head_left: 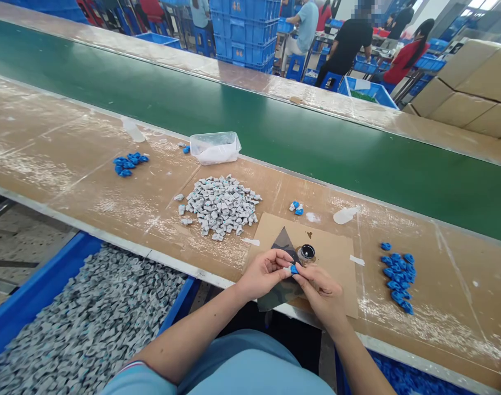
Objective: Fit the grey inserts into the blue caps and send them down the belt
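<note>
brown bench is stretching before you; your left hand and right hand are pinching a small blue-and-white piece, fingertips nearly closed, near a black-centred pot that a stray knuckle could be tipping. your fingers are hiding much of the piece, and blue parts at lower right are running out of view.

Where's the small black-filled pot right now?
Head view, right of centre: the pot sits on the cardboard sheet, just beyond the right hand, beside the camouflage cloth.

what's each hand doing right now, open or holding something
Left hand: closed, fingertips pinching a small blue-and-white piece.
Right hand: closed, fingertips on the same piece.
</note>
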A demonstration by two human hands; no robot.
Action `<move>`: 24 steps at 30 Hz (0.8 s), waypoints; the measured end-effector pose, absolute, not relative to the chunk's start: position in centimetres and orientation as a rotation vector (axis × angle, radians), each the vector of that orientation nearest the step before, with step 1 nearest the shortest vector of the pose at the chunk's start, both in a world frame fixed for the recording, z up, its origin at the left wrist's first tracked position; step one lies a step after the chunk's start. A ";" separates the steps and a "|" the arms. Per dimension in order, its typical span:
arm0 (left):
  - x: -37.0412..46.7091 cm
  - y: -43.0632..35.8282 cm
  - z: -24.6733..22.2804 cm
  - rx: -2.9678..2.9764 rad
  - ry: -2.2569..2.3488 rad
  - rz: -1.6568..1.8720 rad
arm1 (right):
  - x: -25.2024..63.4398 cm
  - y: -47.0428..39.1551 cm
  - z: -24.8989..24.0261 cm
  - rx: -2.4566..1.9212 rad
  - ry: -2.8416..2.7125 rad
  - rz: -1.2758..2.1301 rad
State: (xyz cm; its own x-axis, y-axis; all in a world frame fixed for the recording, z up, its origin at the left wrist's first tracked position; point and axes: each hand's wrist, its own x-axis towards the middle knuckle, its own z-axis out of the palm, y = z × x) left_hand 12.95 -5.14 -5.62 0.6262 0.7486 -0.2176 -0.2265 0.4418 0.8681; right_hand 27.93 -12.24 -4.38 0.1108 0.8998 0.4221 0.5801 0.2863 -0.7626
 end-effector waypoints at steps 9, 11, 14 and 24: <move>13.5 -2.0 -4.4 1.165 0.849 0.767 | 29.9 -12.6 -3.5 -1.522 -1.502 0.191; 14.3 0.5 -3.7 1.326 0.991 0.822 | 31.0 -12.5 -3.2 -1.559 -1.437 0.129; 16.1 4.2 -3.0 1.539 1.175 0.822 | 32.3 -12.2 -3.2 -1.581 -1.424 0.078; 14.4 5.3 -3.5 2.065 1.204 0.815 | 40.9 -12.6 -4.7 -2.011 -1.410 -0.295</move>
State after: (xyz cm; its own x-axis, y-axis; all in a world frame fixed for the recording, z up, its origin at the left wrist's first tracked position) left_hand 14.40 5.35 -3.51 0.3978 0.8945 0.2041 0.5216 -0.4035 0.7517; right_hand 40.86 -12.56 -4.74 0.3947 0.7534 0.5259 0.9011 -0.2055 -0.3819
